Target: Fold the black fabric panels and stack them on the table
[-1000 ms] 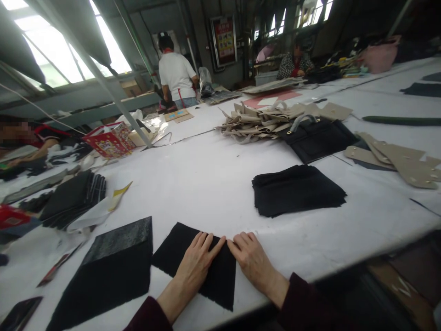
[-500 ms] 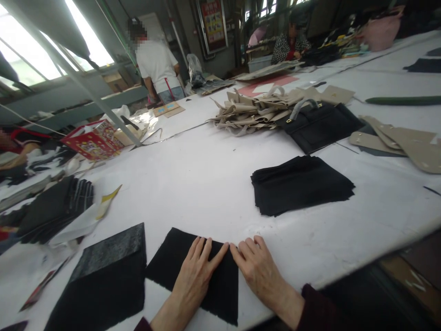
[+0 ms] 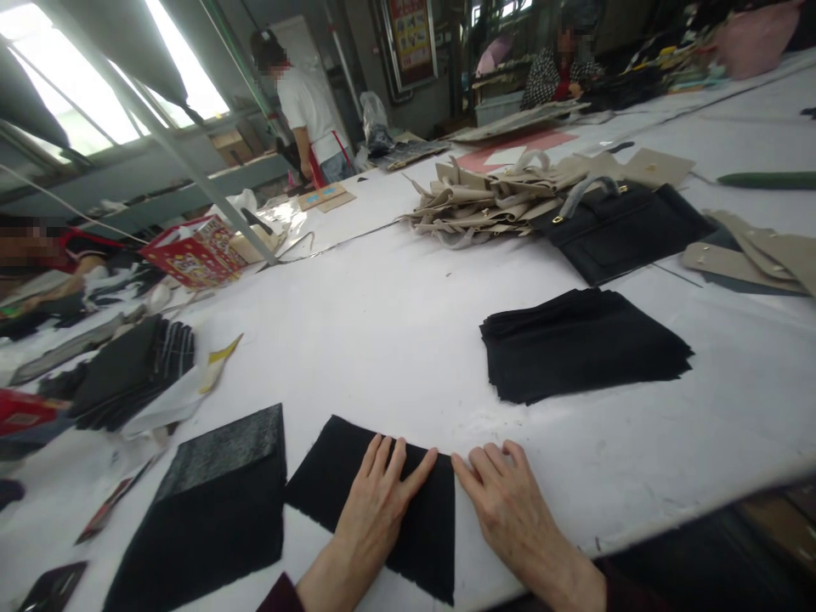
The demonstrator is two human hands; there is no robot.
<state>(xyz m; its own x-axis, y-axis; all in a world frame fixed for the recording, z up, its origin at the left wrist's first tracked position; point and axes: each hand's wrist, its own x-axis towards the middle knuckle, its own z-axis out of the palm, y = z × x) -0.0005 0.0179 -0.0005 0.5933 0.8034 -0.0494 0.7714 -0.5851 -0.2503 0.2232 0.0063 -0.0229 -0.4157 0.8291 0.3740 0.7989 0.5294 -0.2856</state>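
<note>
A black fabric piece (image 3: pixel 331 476) lies flat at the near edge of the white table (image 3: pixel 395 340). My left hand (image 3: pixel 379 506) rests flat on it with fingers stretched out. My right hand (image 3: pixel 510 506) lies flat beside it, fingertips at the piece's right corner, fingers together and extended. Left of the piece sits a thick stack of black sheets (image 3: pixel 210 501). A pile of black fabric pieces (image 3: pixel 580 344) lies further out to the right.
A heap of beige bag parts (image 3: pixel 497 204) and a black handbag (image 3: pixel 625 229) lie at the back right, beige panels (image 3: pixel 758 251) at the far right. Black pieces (image 3: pixel 127 370), paper and a red box (image 3: pixel 191 255) sit left. Other people work at the far end and at the left.
Both hands stay flat on the black piece. The view has shifted slightly, so the hands and piece sit a little further right and lower.
</note>
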